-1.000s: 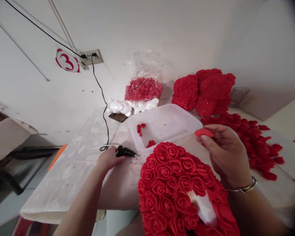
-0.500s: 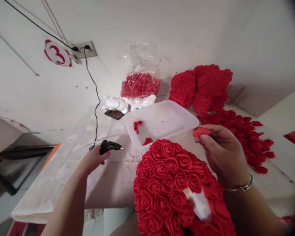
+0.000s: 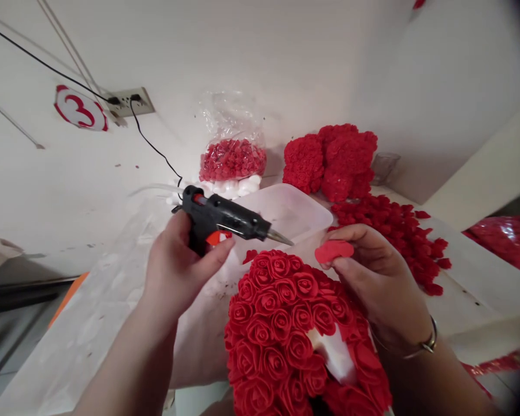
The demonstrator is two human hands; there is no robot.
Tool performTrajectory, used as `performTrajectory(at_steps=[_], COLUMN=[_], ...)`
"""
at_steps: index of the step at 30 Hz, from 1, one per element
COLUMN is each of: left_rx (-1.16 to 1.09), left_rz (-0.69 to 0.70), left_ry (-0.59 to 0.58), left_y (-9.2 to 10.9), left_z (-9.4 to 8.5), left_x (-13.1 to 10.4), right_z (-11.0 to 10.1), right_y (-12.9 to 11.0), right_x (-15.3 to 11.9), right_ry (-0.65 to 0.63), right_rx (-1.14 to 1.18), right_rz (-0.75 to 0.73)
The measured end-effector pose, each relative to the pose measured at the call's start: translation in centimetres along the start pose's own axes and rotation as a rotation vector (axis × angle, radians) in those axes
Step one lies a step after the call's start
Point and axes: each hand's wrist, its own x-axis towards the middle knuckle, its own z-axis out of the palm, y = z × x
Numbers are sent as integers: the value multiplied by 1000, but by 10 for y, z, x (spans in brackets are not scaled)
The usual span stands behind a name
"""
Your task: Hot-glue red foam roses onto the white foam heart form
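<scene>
My left hand is wrapped round a black glue gun with an orange trigger; a clear glue stick trails from its back end. Its metal tip points right, a short way from the flower in my right hand. That flower, a red foam rose, is pinched between thumb and fingers with its flat underside showing. Below both hands is a form covered in red foam roses, close to me. A patch of bare white surface shows on its right side.
Behind the form lies a translucent plastic tray. Loose red roses are heaped at the right, below rose-covered shapes. A clear bag of small red roses leans on the wall. A black cord runs to the wall outlet.
My left hand has raised the glue gun from beside the tray and brought it right, close to the rose. The rose's flat underside has turned more into view. The whole view has shifted slightly.
</scene>
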Motion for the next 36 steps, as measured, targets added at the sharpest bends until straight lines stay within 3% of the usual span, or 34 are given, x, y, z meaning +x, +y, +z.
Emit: performTrajectory(at_steps=[3,8,36], left_rx=[76,149,222], left_rz=[114,232,204], left_ry=[9,62,36], left_y=[17,24,26], left_z=[12,21,20], left_x=[-1,-4,-8], right_z=[0,-1,0], right_y=[-2,1,1], right_x=[-3,-8,-10], right_ry=[-22,-48,-29], right_rx=[31,61,73], right_rz=[-32,-14,26])
